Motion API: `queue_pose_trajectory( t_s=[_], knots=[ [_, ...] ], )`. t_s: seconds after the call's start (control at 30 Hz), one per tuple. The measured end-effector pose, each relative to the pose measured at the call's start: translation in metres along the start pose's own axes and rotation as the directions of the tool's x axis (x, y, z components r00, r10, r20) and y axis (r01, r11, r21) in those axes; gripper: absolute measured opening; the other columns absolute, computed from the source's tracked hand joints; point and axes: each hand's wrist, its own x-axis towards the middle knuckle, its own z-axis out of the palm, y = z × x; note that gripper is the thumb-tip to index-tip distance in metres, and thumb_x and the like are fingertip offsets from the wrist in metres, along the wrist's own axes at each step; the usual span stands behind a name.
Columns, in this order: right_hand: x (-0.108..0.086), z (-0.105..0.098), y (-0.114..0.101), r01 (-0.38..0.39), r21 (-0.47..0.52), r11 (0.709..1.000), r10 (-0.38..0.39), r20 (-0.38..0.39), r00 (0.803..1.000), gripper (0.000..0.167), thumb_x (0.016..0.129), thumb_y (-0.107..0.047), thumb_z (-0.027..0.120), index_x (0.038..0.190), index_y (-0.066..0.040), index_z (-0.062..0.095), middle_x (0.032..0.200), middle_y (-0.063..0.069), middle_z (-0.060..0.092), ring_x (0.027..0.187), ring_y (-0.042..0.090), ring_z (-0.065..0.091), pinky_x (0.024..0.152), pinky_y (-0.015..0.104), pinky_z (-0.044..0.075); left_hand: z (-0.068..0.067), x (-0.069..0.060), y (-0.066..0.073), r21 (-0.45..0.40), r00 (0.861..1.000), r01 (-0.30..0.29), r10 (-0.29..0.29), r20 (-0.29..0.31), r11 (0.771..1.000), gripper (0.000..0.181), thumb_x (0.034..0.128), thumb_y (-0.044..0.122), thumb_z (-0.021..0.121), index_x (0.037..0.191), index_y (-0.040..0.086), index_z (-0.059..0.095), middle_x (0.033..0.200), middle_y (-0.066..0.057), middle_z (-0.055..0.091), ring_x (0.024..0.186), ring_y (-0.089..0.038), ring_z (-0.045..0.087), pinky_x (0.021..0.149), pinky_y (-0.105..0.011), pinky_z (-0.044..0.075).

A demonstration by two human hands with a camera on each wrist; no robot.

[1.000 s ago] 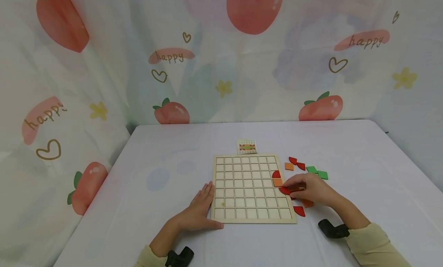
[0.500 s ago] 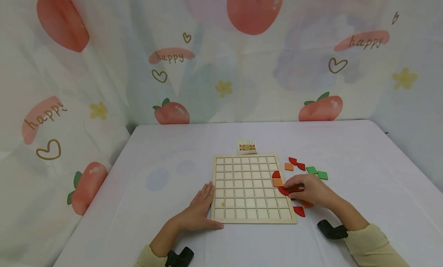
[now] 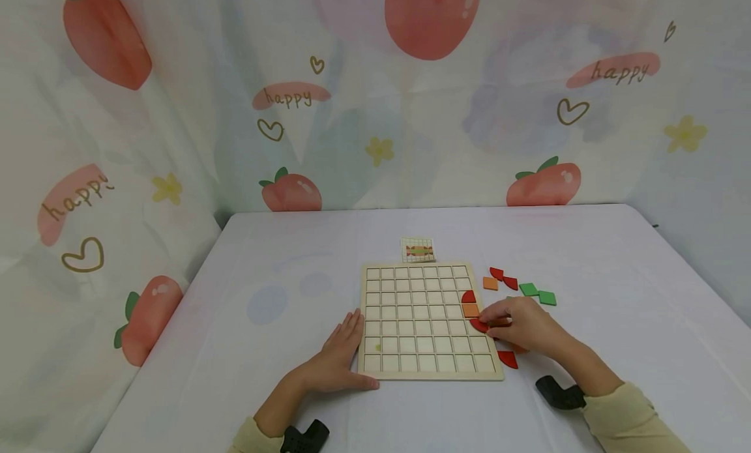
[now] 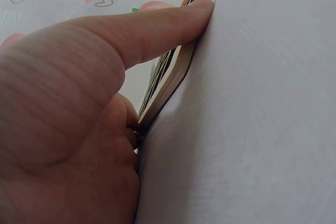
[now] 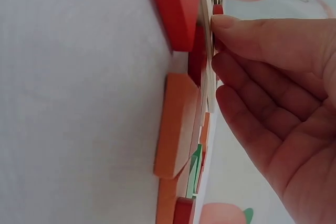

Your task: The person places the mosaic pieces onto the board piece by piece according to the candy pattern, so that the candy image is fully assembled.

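While the left hand (image 3: 336, 360) lies with straight fingers along the left edge of the gridded board (image 3: 434, 375), its thumb set at the near corner, the right hand (image 3: 525, 324) pinches a curved red piece (image 3: 478, 325) between thumb and fingertips. That piece is at the board's right side, overlapping the rim, just nearer the person than the orange square (image 3: 471, 310), which lies in the last column with the red quarter (image 3: 468, 296) directly beyond it. The fingers hide part of the pinched piece, so I can't say whether it rests flat in a cell or rides up on the frame.

If it is tilted on the rim, pressing down could make it flip or skid. Sliding it too far towards the far side may nudge the orange square out of its cell. The right hand also hangs low over the loose orange pieces (image 3: 521, 349), and a trailing finger might scatter them or push the loose red piece (image 3: 508, 360) against the frame. A hard shove leftward would test the left hand's bracing; were that light, the whole board could shift.
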Motion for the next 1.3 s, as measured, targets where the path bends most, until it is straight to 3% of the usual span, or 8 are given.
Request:
queue_pose_trajectory(
  t_s=[0.23, 0.5, 0.8, 1.3],
  knots=[
    [-0.0011, 0.001, -0.0058, -0.013, -0.056, 0.998, 0.011, -0.03, 0.999, 0.017, 0.073, -0.003, 0.075, 0.089, -0.008, 0.074, 0.093, 0.006, 0.068, 0.091, 0.027, 0.06, 0.069, 0.032, 0.052, 0.0003, 0.0007, -0.0003, -0.003, 1.0, 0.006, -0.006, -0.003, 1.0, 0.112, 0.0742, 0.054, 0.068, 0.146, 0.0, 0.0, 0.152, -0.01, -0.008, 0.137, -0.02, -0.012, 0.109, -0.044, 0.001],
    [-0.0001, 0.0019, -0.0044, 0.023, -0.066, 0.998, -0.025, -0.031, 0.999, 0.021, 0.073, -0.004, 0.075, 0.094, -0.007, 0.073, 0.095, 0.005, 0.068, 0.092, 0.026, 0.059, 0.071, 0.032, 0.052, 0.0003, 0.0017, -0.0019, 0.02, 1.0, 0.005, -0.005, -0.007, 1.0, 0.113, 0.074, 0.056, 0.067, 0.146, 0.001, 0.0, 0.152, -0.01, -0.009, 0.137, -0.019, -0.013, 0.109, -0.043, 0.001],
    [-0.0008, 0.0021, -0.0019, 0.052, -0.078, 0.996, -0.055, -0.041, 0.998, 0.02, 0.073, -0.006, 0.077, 0.092, -0.01, 0.072, 0.092, -0.001, 0.066, 0.082, 0.017, 0.054, 0.067, 0.026, 0.05, 0.0008, 0.0016, -0.0015, 0.011, 1.0, 0.009, -0.009, -0.006, 1.0, 0.113, 0.0736, 0.056, 0.068, 0.146, 0.001, 0.0, 0.152, -0.01, -0.008, 0.137, -0.019, -0.013, 0.109, -0.043, 0.001],
    [-0.0006, 0.0041, -0.0035, 0.075, -0.077, 0.994, -0.078, -0.034, 0.996, 0.016, 0.074, -0.004, 0.075, 0.087, -0.011, 0.072, 0.09, 0.0, 0.066, 0.088, 0.024, 0.059, 0.07, 0.033, 0.052, -0.0002, 0.0003, -0.0004, 0.019, 1.0, 0.002, -0.002, -0.006, 1.0, 0.112, 0.0746, 0.055, 0.067, 0.146, 0.001, 0.0, 0.152, -0.01, -0.008, 0.137, -0.02, -0.012, 0.109, -0.043, 0.001]
  ],
)
